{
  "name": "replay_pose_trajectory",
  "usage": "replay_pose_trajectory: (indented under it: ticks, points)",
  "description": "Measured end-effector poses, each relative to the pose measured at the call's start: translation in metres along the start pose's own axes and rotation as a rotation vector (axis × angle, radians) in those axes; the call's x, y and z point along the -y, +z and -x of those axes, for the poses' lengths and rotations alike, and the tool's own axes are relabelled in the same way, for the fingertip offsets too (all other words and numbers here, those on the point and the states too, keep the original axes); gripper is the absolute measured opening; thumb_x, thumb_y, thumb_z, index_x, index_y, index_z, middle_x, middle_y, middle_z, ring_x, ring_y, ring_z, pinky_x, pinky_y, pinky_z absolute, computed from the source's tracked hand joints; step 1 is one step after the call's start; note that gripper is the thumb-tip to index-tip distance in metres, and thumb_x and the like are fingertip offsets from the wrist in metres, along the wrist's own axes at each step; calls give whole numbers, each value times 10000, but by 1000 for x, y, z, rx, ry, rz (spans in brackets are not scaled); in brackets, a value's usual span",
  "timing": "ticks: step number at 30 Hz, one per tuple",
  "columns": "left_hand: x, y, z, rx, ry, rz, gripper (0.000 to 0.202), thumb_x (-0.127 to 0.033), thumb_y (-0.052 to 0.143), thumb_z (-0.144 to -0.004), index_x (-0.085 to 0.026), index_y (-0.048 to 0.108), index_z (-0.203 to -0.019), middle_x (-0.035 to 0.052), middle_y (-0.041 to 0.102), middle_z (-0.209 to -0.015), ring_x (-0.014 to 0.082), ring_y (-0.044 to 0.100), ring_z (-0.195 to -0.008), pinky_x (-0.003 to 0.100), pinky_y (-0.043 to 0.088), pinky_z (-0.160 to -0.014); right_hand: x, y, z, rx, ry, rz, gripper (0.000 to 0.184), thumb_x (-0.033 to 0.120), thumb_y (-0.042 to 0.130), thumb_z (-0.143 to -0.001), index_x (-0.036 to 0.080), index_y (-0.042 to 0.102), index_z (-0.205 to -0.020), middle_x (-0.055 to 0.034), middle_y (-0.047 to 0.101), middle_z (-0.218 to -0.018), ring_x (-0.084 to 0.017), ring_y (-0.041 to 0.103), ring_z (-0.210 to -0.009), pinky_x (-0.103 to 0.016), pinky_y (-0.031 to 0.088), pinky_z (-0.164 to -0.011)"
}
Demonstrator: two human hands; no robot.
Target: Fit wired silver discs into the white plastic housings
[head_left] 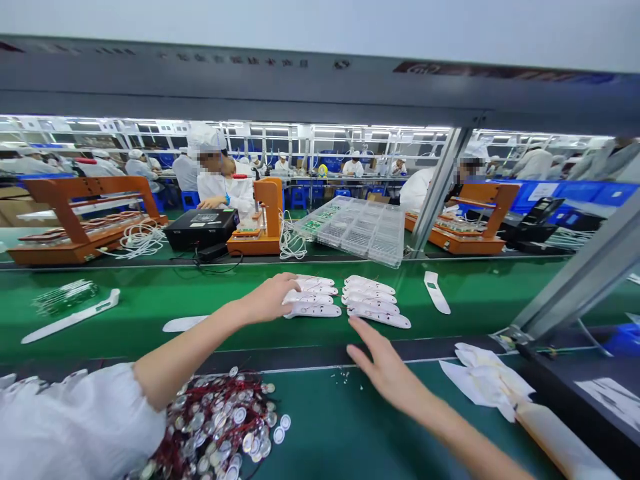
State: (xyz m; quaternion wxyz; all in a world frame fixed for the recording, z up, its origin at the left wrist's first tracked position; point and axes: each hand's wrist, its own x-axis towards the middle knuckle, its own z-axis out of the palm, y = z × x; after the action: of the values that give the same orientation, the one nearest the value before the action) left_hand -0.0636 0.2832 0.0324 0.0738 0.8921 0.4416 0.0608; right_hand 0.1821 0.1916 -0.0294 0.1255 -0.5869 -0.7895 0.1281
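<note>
My left hand (267,298) reaches out over the green conveyor belt (200,293) and rests on the left stack of white plastic shells (313,297), fingers curled over their near ends. A second stack of white shells (373,301) lies just to the right. My right hand (383,363) hovers open, fingers stretched toward that right stack, holding nothing. A pile of small round metal discs with red wires (220,427) lies on the near table by my left arm.
Single white shells lie on the belt at the left (70,318), near my forearm (183,324) and at the right (437,291). A clear tray (360,230), orange fixtures (263,220) and a black box (200,228) stand beyond. White cloths (487,377) lie at the right. Co-workers sit opposite.
</note>
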Motion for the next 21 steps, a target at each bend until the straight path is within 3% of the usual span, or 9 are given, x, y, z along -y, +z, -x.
replay_pose_trajectory:
  ticks: [4,8,12,14,16,18,21]
  points:
    - [-30,-17,63,-20,89,-13,281,-166,533,-778,-202,523,-1056,89,397,-1323,256,385,-1207,416,339,-998,14,27,45,109,-30,-9,657,536,240,-876,127,187,-1387,-41,118,-1452,-183,103,-1333,-407,159,-1087]
    - [-43,-29,131,-77,126,-49,285,-158,503,-803,-231,518,-1078,72,399,-1327,251,389,-1207,411,374,-976,35,40,52,116,-15,-10,708,561,263,-858,87,198,-1380,-61,110,-1448,-202,90,-1330,-380,207,-1078]
    - [-37,-45,201,-137,1,-74,272,-182,451,-838,-269,528,-1084,39,391,-1333,237,395,-1202,365,392,-966,52,49,49,105,-83,14,682,548,274,-852,109,245,-1373,-46,174,-1439,-205,161,-1321,-382,232,-1070]
    - [-31,-55,242,-158,-103,-88,268,-198,424,-854,-281,525,-1089,26,395,-1329,226,421,-1179,353,392,-964,54,52,48,89,-108,21,664,510,268,-851,71,299,-1348,-84,215,-1429,-230,211,-1309,-413,227,-1068]
    - [-26,-64,285,-153,-217,-103,256,-214,408,-866,-283,523,-1084,17,413,-1314,215,428,-1171,346,386,-968,53,55,44,11,-138,14,653,472,267,-835,13,379,-1287,-158,284,-1394,-278,301,-1268,-461,253,-1044]
    - [-21,-70,331,-119,-335,-101,249,-223,400,-874,-278,519,-1085,16,447,-1282,199,438,-1161,331,388,-965,54,57,37,-262,-180,-7,580,459,280,-807,42,534,-1120,-203,483,-1227,-314,479,-1111,-488,377,-932]
    - [-17,-64,400,-64,-509,-59,241,-258,404,-886,-270,523,-1095,25,502,-1229,191,480,-1120,324,403,-948,72,62,31,-461,-303,-78,385,383,289,-805,164,581,-930,-168,600,-939,-305,581,-864,-469,449,-751]
